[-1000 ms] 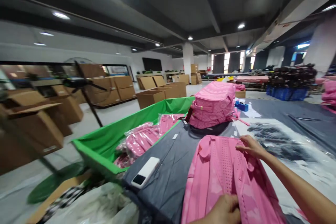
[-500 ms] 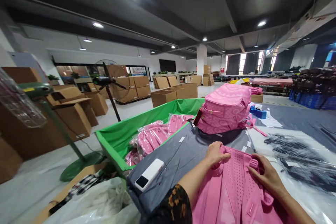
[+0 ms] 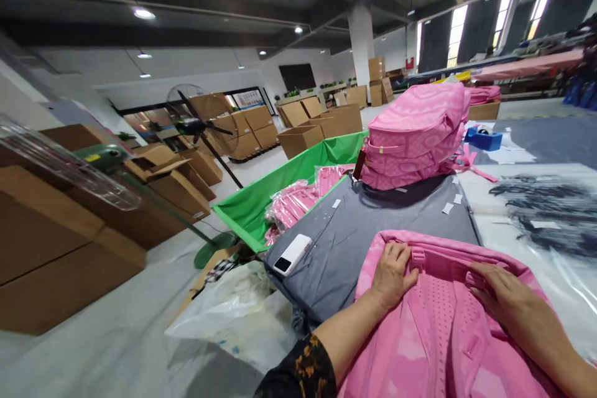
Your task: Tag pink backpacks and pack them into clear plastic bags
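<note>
A pink backpack lies in front of me, with a perforated back panel and shoulder straps facing up. My left hand is closed on it at the upper left, fingers curled beside a small pink strap buckle. At the upper right my right hand grips the backpack near the other strap, its fingers partly covering a second buckle. Beyond my hands, a full pink patterned backpack stands on the grey-covered table, a dark tag hanging at its left.
Left of the table, a green fabric bin holds pink items in clear plastic. A white device with a dark screen lies near the table's left edge. Clear plastic bags and a blue tape dispenser are at right. Fans and cartons stand beyond.
The view has tilted down and turned. The near backpack's top edge now shows spread out beyond my hands, and both hands have shifted along its straps.
</note>
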Action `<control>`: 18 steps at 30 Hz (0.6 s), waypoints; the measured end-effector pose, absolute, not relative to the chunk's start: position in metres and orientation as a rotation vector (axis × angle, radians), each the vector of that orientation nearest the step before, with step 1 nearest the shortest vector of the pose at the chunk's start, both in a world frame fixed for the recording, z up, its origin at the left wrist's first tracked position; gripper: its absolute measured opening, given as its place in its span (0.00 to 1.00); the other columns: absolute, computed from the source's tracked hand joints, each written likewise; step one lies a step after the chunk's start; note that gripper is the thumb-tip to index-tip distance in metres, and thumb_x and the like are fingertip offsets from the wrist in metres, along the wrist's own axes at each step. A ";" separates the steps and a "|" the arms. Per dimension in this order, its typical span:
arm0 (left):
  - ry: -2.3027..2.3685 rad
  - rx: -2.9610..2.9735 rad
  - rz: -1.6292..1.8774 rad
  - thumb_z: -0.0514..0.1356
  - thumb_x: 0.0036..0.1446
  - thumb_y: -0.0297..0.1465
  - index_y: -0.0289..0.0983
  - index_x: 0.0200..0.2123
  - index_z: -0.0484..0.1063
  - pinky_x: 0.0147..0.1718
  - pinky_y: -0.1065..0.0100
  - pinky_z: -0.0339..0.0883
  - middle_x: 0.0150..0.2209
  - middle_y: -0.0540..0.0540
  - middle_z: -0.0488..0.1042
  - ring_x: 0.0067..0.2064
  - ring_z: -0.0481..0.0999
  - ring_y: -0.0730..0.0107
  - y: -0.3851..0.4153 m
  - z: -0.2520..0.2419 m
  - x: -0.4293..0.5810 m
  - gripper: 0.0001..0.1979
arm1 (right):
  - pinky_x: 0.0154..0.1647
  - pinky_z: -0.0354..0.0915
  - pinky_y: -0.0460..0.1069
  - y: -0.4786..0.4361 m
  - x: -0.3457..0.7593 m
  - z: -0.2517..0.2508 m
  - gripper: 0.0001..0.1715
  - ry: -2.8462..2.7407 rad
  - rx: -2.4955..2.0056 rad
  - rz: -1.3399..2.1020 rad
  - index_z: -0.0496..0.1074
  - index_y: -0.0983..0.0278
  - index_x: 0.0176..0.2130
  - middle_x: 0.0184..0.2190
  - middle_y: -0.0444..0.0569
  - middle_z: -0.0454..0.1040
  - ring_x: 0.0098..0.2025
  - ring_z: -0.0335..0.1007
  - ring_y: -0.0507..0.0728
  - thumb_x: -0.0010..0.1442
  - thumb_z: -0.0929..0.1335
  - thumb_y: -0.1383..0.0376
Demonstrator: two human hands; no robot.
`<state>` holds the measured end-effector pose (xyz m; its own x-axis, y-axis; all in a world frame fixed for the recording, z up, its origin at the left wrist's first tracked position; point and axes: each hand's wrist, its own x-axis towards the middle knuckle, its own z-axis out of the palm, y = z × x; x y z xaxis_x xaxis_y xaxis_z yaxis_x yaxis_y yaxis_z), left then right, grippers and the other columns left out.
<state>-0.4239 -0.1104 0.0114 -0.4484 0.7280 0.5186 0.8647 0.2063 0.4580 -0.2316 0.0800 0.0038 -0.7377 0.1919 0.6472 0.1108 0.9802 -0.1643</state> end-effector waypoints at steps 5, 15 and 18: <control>-2.506 -1.656 -0.834 0.68 0.55 0.38 0.36 0.44 0.75 0.54 0.55 0.68 0.46 0.41 0.75 0.50 0.71 0.54 -0.085 0.001 -0.447 0.16 | 0.34 0.70 0.53 0.114 -0.256 0.016 0.20 -2.661 -0.258 0.335 0.73 0.57 0.45 0.41 0.49 0.81 0.39 0.78 0.62 0.63 0.66 0.47; -2.557 -1.552 -0.944 0.64 0.58 0.38 0.38 0.62 0.65 0.61 0.51 0.63 0.62 0.38 0.68 0.62 0.68 0.52 -0.045 0.019 -0.466 0.30 | 0.43 0.67 0.55 0.127 -0.314 0.021 0.12 -2.787 -0.645 0.429 0.70 0.62 0.40 0.40 0.53 0.78 0.43 0.75 0.64 0.58 0.71 0.60; -2.437 -1.794 -0.850 0.63 0.56 0.53 0.44 0.69 0.56 0.69 0.41 0.46 0.71 0.39 0.55 0.72 0.49 0.43 -0.037 0.012 -0.450 0.42 | 0.47 0.66 0.54 0.118 -0.323 0.017 0.13 -2.766 -0.763 0.319 0.71 0.64 0.42 0.43 0.55 0.78 0.46 0.74 0.64 0.57 0.73 0.62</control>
